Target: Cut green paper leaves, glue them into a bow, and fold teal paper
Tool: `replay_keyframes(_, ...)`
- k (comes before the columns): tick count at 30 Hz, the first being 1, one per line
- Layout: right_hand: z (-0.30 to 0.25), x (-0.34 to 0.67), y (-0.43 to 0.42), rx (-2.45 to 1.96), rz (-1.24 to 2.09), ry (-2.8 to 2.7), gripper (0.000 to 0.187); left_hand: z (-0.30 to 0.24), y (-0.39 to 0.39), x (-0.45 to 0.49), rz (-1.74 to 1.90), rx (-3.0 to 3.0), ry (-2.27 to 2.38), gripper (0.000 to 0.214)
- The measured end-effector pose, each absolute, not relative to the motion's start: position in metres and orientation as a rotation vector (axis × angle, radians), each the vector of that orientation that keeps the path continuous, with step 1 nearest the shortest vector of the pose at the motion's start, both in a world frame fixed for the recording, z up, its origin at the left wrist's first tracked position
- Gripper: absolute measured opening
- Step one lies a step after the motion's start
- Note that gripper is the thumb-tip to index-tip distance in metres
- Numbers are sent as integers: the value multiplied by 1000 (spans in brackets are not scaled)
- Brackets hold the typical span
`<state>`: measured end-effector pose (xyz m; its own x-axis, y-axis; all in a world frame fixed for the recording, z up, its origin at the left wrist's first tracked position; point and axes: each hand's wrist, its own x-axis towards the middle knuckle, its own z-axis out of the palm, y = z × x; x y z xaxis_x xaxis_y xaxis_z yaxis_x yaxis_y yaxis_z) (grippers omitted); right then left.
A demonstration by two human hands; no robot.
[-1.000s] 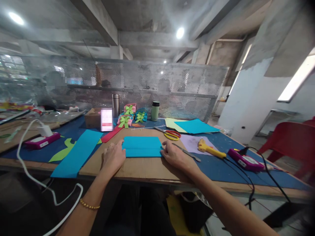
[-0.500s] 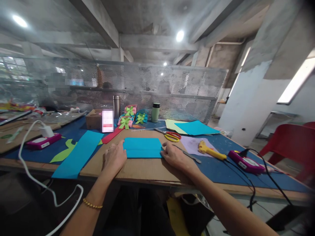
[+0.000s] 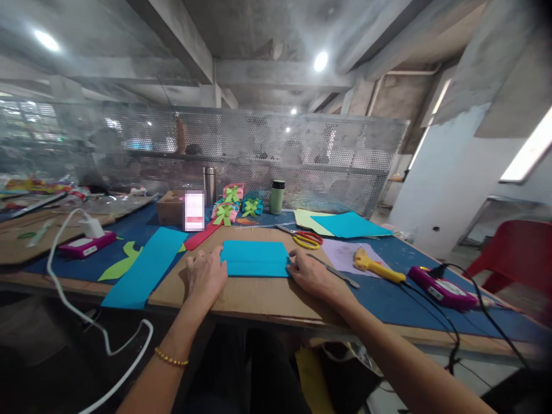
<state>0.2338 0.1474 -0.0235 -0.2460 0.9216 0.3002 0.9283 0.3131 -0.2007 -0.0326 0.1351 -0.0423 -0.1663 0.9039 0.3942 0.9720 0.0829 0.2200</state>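
Note:
A blue craft sheet, with a crease running across it, lies on the brown cardboard in front of me. My left hand is closed on its left edge, the fingers curled down and the thumb against the side. At the opposite edge, my right hand pinches the sheet between thumb and fingers. Beside my right hand lies a grey metal tool like a knife or blade, partly hidden by it. Scissors with red and yellow handles rest just beyond.
A yellow glue gun lies on lilac paper, near a purple power strip. Leftward are a long blue strip, green scraps and another purple power strip. Behind stand bow-topped pieces, a green bottle and a cardboard box.
The whole view has shifted slightly, so everything appears a little farther right. Both hands keep their hold on the blue craft sheet, which looks much the same.

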Motion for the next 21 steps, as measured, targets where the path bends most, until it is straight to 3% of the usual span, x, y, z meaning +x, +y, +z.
replay_keyframes(21,-22,233,147,-1611,-115,-2287,26,-44,141,-42,-856,-1940,-2389,24)
